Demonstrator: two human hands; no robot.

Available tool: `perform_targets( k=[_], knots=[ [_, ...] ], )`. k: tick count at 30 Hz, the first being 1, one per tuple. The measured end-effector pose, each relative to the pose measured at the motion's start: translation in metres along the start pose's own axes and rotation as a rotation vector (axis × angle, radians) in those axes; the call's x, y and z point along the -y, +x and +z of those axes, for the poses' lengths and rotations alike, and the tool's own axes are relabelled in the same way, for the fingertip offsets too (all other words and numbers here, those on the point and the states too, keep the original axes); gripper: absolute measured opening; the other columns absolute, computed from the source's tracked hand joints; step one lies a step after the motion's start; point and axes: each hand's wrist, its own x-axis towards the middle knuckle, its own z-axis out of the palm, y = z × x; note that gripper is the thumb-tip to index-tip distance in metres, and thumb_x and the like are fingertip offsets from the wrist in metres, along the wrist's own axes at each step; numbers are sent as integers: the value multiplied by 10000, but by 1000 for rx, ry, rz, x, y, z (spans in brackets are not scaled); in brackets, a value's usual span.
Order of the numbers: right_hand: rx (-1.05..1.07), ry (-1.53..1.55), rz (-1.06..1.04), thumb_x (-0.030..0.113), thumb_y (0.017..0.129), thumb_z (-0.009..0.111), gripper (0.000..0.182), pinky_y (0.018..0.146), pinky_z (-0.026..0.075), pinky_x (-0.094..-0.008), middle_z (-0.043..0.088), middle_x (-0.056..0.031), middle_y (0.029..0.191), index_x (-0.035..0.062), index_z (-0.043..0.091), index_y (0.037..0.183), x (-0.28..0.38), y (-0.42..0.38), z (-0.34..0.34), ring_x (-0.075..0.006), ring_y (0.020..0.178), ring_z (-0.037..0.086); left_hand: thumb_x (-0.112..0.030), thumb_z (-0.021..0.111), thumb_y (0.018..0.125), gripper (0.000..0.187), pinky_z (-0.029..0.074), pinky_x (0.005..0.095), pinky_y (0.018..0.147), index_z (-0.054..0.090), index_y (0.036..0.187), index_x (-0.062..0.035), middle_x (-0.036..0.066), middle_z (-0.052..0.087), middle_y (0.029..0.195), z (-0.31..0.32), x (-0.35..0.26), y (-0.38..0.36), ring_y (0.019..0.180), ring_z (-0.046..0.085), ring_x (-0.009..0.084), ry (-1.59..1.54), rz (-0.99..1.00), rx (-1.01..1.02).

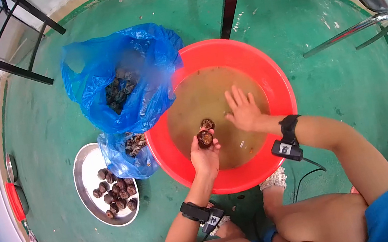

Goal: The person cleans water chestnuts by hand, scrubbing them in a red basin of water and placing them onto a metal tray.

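Note:
My left hand point(205, 156) is palm up over the near side of the red basin point(277, 80), its fingers curled round a wet, dark brown water chestnut point(205, 139). A second brown water chestnut point(207, 123) shows just beyond the fingertips. Murky yellowish water point(208, 84) fills the lower part of the basin. Over the right half of that water is my right hand point(244, 111), fingers spread, with nothing in it.
Left of the basin, a steel tray point(88, 163) holds several dark water chestnuts point(117, 192). A small blue bag point(135, 171) with brown scraps overlaps its rim. Behind stands a large open blue bag point(150, 105) with dark lumps inside. Chair legs point(345, 36) and table legs point(232, 0) stand beyond.

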Motion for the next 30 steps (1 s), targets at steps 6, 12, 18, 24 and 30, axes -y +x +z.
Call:
perform_targets(
  k=[6, 12, 18, 24, 30],
  knots=[
    [61, -41, -272, 267, 743, 474, 516, 930, 225, -470, 156, -208, 1319, 36, 357, 1189, 24, -19, 11, -328, 1198, 220, -254, 352, 851, 279, 446, 304, 707, 472, 1000, -51, 103, 527, 969, 5, -3, -4, 826, 530, 220, -37, -16, -19],
    [343, 8, -74, 189, 686, 469, 303, 840, 355, -373, 473, -192, 1081, 29, 540, 933, 20, 16, -36, -278, 1001, 469, -230, 427, 810, 265, 454, 304, 725, 477, 983, -36, 115, 528, 967, 12, -6, -8, 861, 530, 236, -56, -57, 10],
    [140, 191, -63, 189, 742, 437, 218, 678, 425, -360, 564, -132, 854, 40, 547, 857, 25, 4, -45, -268, 809, 554, -206, 455, 778, 249, 453, 304, 764, 491, 960, -39, 114, 541, 950, 17, -6, -10, 878, 534, 239, -18, -37, -5],
    [-16, 767, -430, 91, 724, 502, 202, 662, 431, -343, 521, -108, 836, 32, 502, 917, 50, -22, -69, -259, 746, 537, -275, 453, 807, 257, 446, 253, 656, 508, 949, -69, 49, 561, 895, 18, -10, -12, 785, 544, 134, -79, -132, 174],
    [36, 793, -371, 125, 740, 512, 212, 643, 436, -331, 510, -93, 818, 48, 508, 936, 52, -26, -71, -243, 734, 535, -428, 386, 833, 358, 349, 226, 511, 506, 895, -96, -22, 515, 758, 30, -8, -18, 573, 427, 79, 26, -82, 100]
  ],
)
